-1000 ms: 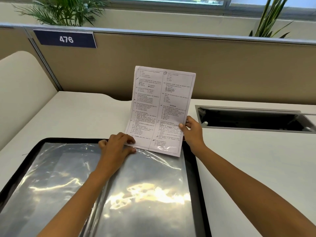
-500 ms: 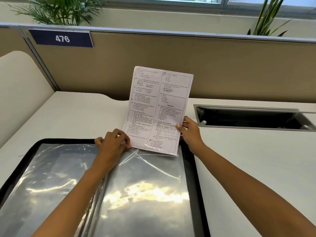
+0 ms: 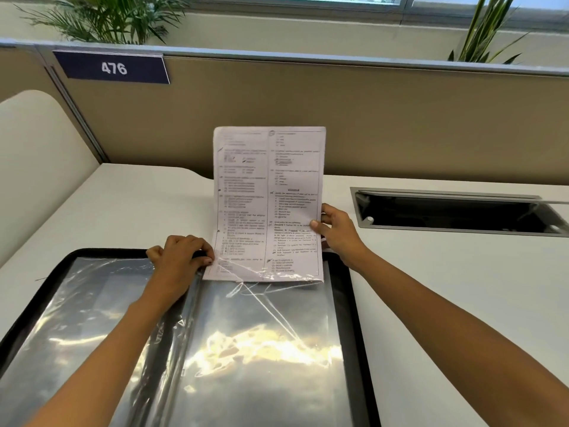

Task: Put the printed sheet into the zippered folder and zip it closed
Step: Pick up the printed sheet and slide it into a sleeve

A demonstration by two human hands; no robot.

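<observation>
The zippered folder (image 3: 357, 318) lies open on the desk, black-edged, with shiny clear plastic sleeves (image 3: 261, 349) inside. The printed sheet (image 3: 268, 198) stands nearly upright at the top of the right-hand sleeve, and its bottom strip sits under the clear plastic. My right hand (image 3: 337, 232) grips the sheet's right edge, thumb on the front. My left hand (image 3: 180, 257) pinches the top edge of the plastic sleeve at the sheet's lower left corner.
A beige partition with a blue "476" sign (image 3: 112, 68) runs behind the desk. A recessed black cable tray (image 3: 455, 212) with an open lid lies in the desk to the right. Plants (image 3: 107, 20) stand beyond the partition.
The sheet has turned from tilted to straight upright, and its lower edge has gone a little into the sleeve. Both hands stayed at the folder's top edge.
</observation>
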